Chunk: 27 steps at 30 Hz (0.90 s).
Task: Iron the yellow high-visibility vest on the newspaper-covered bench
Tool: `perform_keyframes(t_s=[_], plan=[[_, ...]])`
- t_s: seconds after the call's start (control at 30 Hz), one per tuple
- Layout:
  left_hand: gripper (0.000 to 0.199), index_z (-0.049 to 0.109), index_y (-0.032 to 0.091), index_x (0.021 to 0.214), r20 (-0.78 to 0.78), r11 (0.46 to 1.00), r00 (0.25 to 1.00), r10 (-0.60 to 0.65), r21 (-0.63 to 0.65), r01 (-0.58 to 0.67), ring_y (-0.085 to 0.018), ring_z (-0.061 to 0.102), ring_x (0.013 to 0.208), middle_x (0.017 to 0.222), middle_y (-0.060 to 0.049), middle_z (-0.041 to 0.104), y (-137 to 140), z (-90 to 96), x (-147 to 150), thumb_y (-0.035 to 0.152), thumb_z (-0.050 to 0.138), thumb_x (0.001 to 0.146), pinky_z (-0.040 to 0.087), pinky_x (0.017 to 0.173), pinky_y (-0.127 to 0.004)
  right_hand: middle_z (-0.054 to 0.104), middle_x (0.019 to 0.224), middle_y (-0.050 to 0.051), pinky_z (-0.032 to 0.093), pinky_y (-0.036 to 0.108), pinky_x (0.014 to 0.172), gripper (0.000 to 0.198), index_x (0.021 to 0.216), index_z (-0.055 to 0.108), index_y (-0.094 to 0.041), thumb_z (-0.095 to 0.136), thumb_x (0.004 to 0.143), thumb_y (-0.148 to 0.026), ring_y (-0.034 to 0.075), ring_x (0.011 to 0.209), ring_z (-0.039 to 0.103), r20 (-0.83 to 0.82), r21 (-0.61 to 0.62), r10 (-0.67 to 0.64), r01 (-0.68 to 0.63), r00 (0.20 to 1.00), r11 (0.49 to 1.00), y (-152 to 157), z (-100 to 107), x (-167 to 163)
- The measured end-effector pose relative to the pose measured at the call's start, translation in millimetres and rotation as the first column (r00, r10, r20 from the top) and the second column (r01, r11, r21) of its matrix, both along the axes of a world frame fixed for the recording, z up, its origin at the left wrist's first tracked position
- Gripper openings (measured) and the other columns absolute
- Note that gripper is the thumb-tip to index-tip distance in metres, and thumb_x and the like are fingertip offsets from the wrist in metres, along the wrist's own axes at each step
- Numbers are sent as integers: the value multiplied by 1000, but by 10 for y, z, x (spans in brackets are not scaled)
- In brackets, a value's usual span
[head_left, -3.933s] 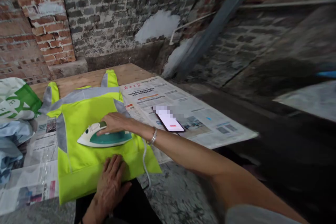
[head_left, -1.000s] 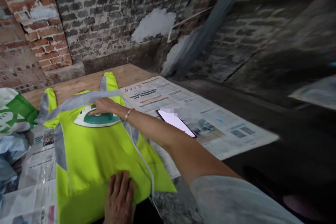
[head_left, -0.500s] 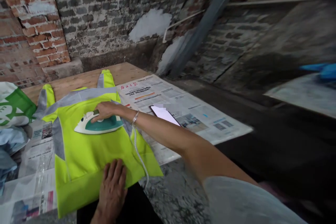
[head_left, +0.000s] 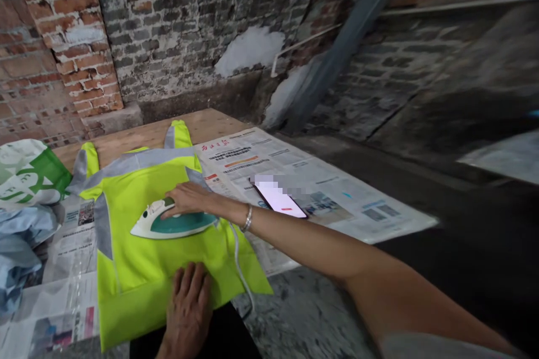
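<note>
A bright yellow-green garment (head_left: 138, 269) with grey bands is spread over the newspaper-covered table. My right hand (head_left: 187, 200) is wrapped round the handle of a white and teal iron (head_left: 181, 225), whose sole rests on the middle of the cloth. Its tip points left, and a white cord (head_left: 237, 258) runs from its rear down over the hem. Near the front edge, my left hand (head_left: 189, 303) lies flat on the garment's lower band with fingers stretched out.
A phone (head_left: 280, 199) with a lit screen lies on the newspaper (head_left: 320, 179), right of the garment. At the left are a green and white bag (head_left: 33, 174) and crumpled light-blue cloth (head_left: 21, 247). A brick wall (head_left: 177, 28) stands behind the table.
The iron has slid a little toward me across the garment, with my right hand still on it. My left hand has stayed on the hem. The view has shifted slightly.
</note>
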<state>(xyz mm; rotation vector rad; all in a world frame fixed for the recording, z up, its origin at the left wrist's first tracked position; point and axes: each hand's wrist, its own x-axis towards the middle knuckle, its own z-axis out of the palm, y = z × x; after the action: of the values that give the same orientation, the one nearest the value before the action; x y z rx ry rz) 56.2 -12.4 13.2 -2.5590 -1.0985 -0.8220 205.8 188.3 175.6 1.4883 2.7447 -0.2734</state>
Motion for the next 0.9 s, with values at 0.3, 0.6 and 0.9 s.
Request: perform_keyframes(t_s=[0.3,0.6,0.9], plan=[[43,57,15,138,-42,998,999,1,-66,-4,-24,41,145,154,-6,50,-34,84,26,21,50,96,48,109,-42,72,118,18,49,32,86,74,113,76,-16,61,83,-83,33,111,66,-52,76,-226,230,973,970,1308,8,-86],[47,53,13,141,-89,989,995,-39,-143,25,-28,46,142,154,-10,49,-26,62,-10,22,55,95,49,110,-45,75,106,11,47,28,70,66,103,79,-21,67,77,-80,27,92,70,-28,-112,-133,129,991,985,1087,38,-27],[52,52,19,136,161,968,987,-6,-246,46,-31,60,125,139,-15,60,-97,406,-307,33,67,89,55,99,-50,76,88,7,39,25,60,57,94,77,-22,67,82,-77,25,87,72,23,-150,83,-79,996,986,-264,121,-90]])
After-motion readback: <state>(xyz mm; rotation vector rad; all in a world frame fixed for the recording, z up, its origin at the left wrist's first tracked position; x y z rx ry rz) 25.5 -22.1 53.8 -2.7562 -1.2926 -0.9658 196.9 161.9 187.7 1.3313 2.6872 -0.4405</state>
